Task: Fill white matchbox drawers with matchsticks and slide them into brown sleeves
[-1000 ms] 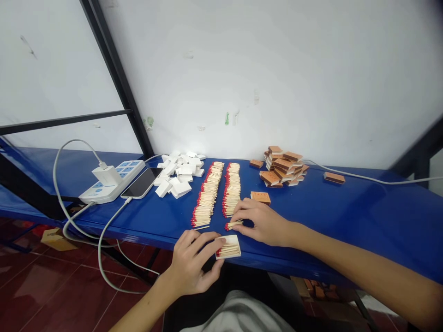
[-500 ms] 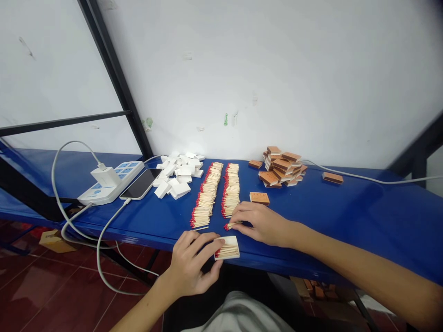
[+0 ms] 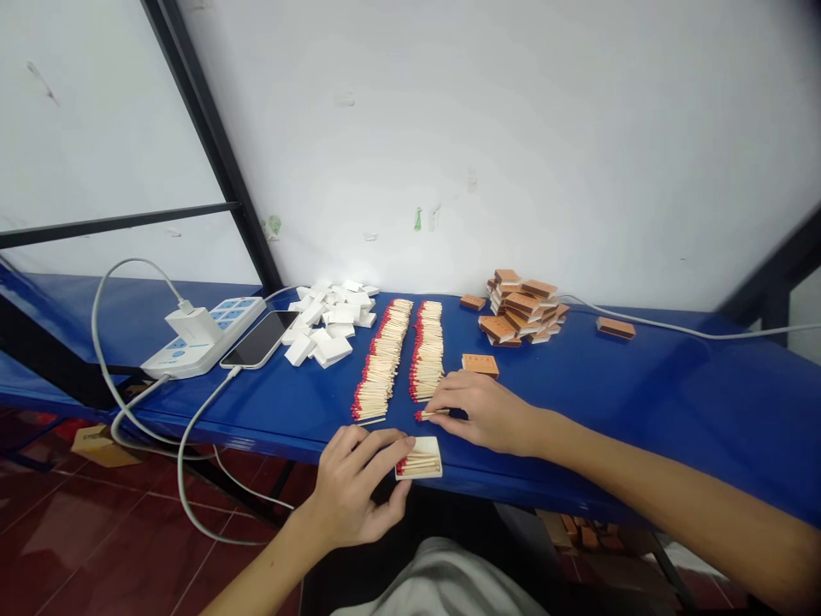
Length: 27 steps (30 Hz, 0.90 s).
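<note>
My left hand [image 3: 363, 483] grips the left end of a white matchbox tray [image 3: 427, 447] at the table's front edge. Red-headed matches lie inside that tray, heads toward the left. Just beyond it, my right hand [image 3: 471, 409] pinches a few matches [image 3: 426, 415] between thumb and fingers, low over the blue surface. They are at the near end of the right-hand row of matches [image 3: 428, 346]. A second row of matches [image 3: 383, 359] runs parallel on the left, with a stray match [image 3: 372, 422] at its near end.
White trays [image 3: 330, 321] are heaped at the back left. Orange matchboxes [image 3: 522, 308] are piled at the back right, with single boxes [image 3: 480, 365] around them. A phone [image 3: 260, 340], a power strip [image 3: 211, 338] and looping white cables lie left. Below the table stands a carton [image 3: 593, 547] of boxes.
Both hands keep nearly the same place, the left on the tray and the right pinching matches. The whole view has shifted very slightly.
</note>
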### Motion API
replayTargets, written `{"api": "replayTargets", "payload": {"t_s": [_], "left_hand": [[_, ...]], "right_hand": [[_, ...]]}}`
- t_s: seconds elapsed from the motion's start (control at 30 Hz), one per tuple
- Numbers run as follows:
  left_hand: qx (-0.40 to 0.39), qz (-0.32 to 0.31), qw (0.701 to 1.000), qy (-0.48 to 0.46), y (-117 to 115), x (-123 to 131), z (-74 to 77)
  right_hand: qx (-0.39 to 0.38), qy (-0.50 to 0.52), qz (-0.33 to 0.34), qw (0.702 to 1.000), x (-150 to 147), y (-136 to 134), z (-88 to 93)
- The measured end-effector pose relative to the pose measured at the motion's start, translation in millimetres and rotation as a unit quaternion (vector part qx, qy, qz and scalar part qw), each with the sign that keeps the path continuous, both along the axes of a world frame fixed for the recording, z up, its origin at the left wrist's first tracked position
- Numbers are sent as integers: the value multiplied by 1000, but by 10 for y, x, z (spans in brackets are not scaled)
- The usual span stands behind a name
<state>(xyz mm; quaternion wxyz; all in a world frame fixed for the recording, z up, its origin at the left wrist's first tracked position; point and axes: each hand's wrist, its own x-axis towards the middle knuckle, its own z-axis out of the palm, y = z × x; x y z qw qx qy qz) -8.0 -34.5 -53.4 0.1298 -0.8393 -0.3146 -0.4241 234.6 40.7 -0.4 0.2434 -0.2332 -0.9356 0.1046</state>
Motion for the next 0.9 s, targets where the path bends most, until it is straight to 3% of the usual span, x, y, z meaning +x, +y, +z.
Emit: {"api": "replayTargets", "payload": {"t_s": [0.3, 0.63, 0.9], "left_hand": [[-8, -5, 1000, -8, 6, -5, -26], [-20, -1, 1000, -16, -19, -4, -20], [-21, 0, 1000, -12, -10, 9, -4]], "right_hand": [[0, 61, 10, 998, -8, -14, 41], [-100, 114, 50, 987, -49, -140, 145], [-63, 119, 95, 986, -93, -181, 77]]}}
